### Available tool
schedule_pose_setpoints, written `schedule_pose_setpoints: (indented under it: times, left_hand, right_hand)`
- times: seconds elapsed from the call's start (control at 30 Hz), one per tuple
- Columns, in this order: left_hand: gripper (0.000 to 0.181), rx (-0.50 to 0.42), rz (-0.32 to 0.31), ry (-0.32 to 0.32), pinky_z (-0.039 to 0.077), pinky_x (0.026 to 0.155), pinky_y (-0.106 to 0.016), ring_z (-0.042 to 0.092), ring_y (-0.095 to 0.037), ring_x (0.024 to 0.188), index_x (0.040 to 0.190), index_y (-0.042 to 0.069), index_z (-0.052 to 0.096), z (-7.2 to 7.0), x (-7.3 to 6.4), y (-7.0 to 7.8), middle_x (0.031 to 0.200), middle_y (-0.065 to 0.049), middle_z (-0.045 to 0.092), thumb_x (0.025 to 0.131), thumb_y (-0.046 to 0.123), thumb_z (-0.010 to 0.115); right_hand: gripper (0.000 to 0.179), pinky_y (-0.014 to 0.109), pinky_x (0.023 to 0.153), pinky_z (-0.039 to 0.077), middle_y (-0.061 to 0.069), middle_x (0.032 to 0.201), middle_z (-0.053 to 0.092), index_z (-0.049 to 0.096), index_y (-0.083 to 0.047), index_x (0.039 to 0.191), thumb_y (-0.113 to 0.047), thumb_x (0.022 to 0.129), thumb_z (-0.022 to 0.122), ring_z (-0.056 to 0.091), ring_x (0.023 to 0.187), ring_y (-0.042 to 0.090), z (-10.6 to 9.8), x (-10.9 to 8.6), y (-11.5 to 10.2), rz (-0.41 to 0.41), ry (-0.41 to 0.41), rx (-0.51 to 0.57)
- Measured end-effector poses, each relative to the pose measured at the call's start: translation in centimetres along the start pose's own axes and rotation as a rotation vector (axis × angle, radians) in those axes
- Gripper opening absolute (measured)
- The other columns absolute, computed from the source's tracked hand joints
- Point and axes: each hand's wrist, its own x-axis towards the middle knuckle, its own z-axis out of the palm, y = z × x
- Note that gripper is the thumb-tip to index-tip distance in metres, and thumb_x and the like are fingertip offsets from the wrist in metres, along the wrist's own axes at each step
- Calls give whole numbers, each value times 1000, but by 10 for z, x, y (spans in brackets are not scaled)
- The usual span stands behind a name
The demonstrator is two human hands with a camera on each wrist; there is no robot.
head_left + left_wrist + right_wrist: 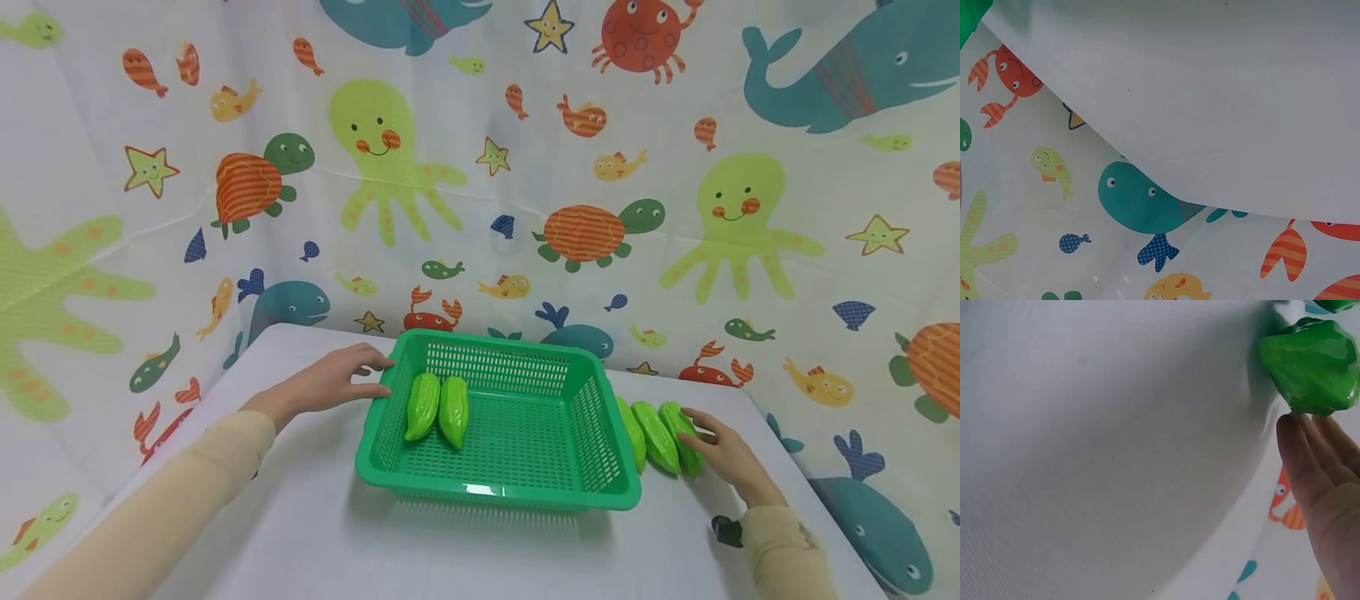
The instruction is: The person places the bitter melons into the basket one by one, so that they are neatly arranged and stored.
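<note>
A green plastic basket [498, 492] stands on the table with two toy bitter melons, one at the left [423, 406] and one beside it [453, 412], lying inside along its left end. My left hand [333, 382] is at the basket's left rim, thumb and fingers spread apart with the tips right at it. Outside the basket's right end, three more bitter melons lie side by side: one against the wall [632, 433], a middle one [657, 437] and an outer one [681, 435]. At the outer one's right side is my right hand [723, 454], fingers fairly straight, fingertips against it.
A white table [300, 517] bears everything. Behind it and at both sides hangs a white curtain [465, 275] printed with sea animals. The table's edge [1094, 131] runs close by in the left wrist view. A dark band [726, 531] sits at the right wrist.
</note>
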Motion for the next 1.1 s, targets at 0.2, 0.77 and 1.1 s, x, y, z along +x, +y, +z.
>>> schedule_pose_setpoints:
  times: [0.2, 0.77, 1.1]
  left_hand:
    - [61, -3, 8, 0, 52, 94, -49, 58, -32, 115, 131, 0, 58, 0, 1, 1, 126, -13, 58, 90, 44, 69]
    - [61, 5, -2, -5, 53, 94, -48, 58, -32, 115, 131, 1, 58, 1, 1, 0, 126, -13, 58, 90, 44, 68]
    - [59, -2, 1, 1, 52, 95, -48, 58, -33, 116, 131, 0, 58, 0, 1, -1, 126, -13, 58, 90, 42, 69]
  right_hand:
    - [79, 71, 104, 31, 34, 152, 21, 25, -6, 154, -50, 96, 56, 28, 133, 56, 2, -1, 0, -1, -25, 75]
    - [79, 74, 105, 22, 32, 155, 14, 22, -10, 156, -50, 96, 56, 20, 136, 55, 4, 3, 0, 22, -43, 123]
    - [70, 75, 104, 21, 28, 156, 18, 31, -9, 152, -43, 97, 58, 18, 137, 55, 5, 4, 3, -47, -29, 129]
